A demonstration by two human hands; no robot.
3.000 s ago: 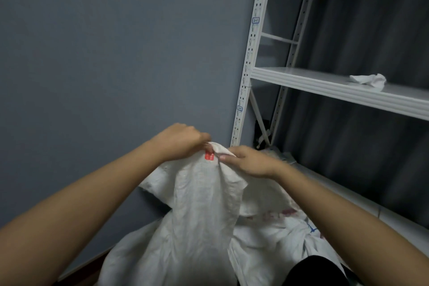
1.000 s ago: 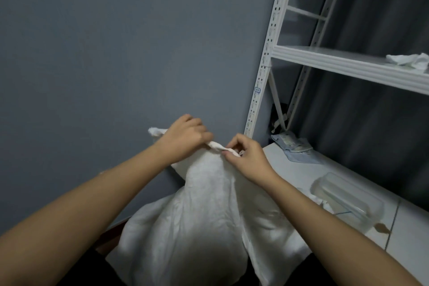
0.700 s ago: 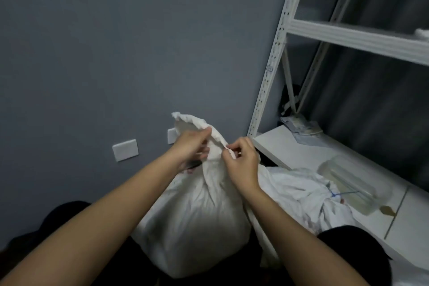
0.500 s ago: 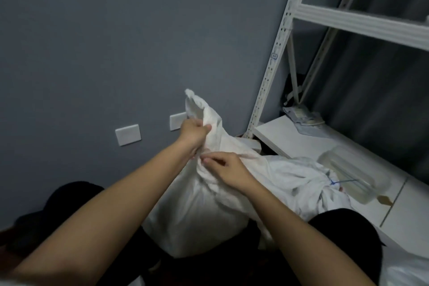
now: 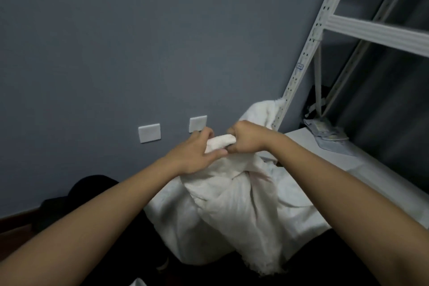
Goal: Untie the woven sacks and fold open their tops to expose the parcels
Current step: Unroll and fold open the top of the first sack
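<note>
A white woven sack [image 5: 234, 211] stands in front of me on the floor, its top gathered into a twisted neck [image 5: 220, 143]. My left hand [image 5: 192, 153] holds the neck from the left, thumb under it and fingers over it. My right hand [image 5: 248, 140] grips the same neck from the right with curled fingers. A loose flap of the sack [image 5: 262, 111] sticks up behind my right hand. More white sack material [image 5: 294, 195] lies to the right. No parcels show.
A grey wall with two white socket plates [image 5: 149, 133] is straight ahead. A white metal shelving rack [image 5: 308, 39] stands at the right, with papers [image 5: 325, 134] on its low white shelf. Dark bundles [image 5: 86, 193] lie on the floor at the left.
The sack's tall top has come down and is bunched between both hands. My right hand moved up from the sack's side to the neck. The view tilted further down.
</note>
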